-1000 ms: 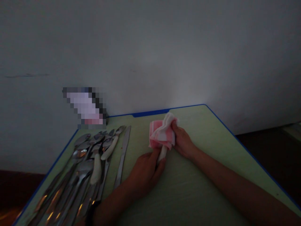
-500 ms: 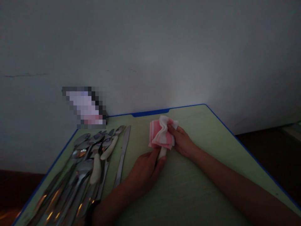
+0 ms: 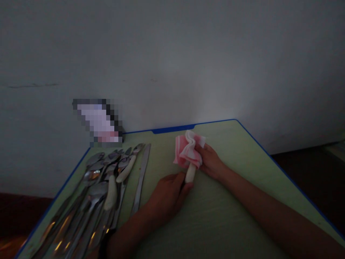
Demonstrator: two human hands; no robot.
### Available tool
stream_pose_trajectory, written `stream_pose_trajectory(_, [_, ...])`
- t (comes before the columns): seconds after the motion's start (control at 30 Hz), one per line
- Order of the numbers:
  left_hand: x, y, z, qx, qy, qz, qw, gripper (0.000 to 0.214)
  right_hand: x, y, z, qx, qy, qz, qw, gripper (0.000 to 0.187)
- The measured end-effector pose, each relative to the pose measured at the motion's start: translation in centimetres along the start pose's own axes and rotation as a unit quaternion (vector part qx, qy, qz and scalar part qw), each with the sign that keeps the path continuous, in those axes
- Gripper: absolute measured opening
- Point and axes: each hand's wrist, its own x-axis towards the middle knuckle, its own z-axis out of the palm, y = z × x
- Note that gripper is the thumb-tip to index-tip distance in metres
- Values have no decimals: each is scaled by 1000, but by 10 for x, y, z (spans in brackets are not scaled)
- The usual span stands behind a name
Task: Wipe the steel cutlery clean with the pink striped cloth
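Note:
My left hand (image 3: 171, 190) is closed on the lower end of a thick white handle (image 3: 190, 173). The handle's far end runs up into a pink-and-white cloth (image 3: 185, 149), so what it belongs to is hidden. My right hand (image 3: 211, 160) pinches the cloth from the right side, wrapped around the covered part. To the left of my hands lies a table knife (image 3: 141, 176), apart from a pile of metal spoons and forks (image 3: 93, 194). Two white-handled pieces of cutlery (image 3: 110, 194) rest on that pile.
The cutlery lies on a pale green table (image 3: 229, 216) with a blue rim. A blurred, phone-like object (image 3: 97, 122) leans against the grey wall (image 3: 172, 64) at the back left. The wall stands right behind the table's far edge.
The cloth has shifted slightly right and bunched up more in my right hand. More of the white handle shows between the cloth and my left hand.

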Motion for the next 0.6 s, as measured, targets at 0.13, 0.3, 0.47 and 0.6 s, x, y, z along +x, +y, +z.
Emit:
stream_pose_trajectory(0.13, [0, -2, 4, 5, 3, -4, 1000, 23, -2, 4, -4, -106, -43, -23, 993, 32])
stream_pose_trajectory(0.3, [-1, -1, 1, -17, 9, 7, 1000, 24, -4, 3, -3, -103, -59, -7, 993, 33])
stream_pose_trajectory(0.47, [-1, 0, -2, -22, 5, 19, 1000, 25, -5, 0, 2, -51, -67, 20, 996, 33])
stream_pose_trajectory(0.6, [-1, 0, -1, -19, 3, 14, 1000, 26, -5, 0, 3, -49, -66, 25, 996, 29])
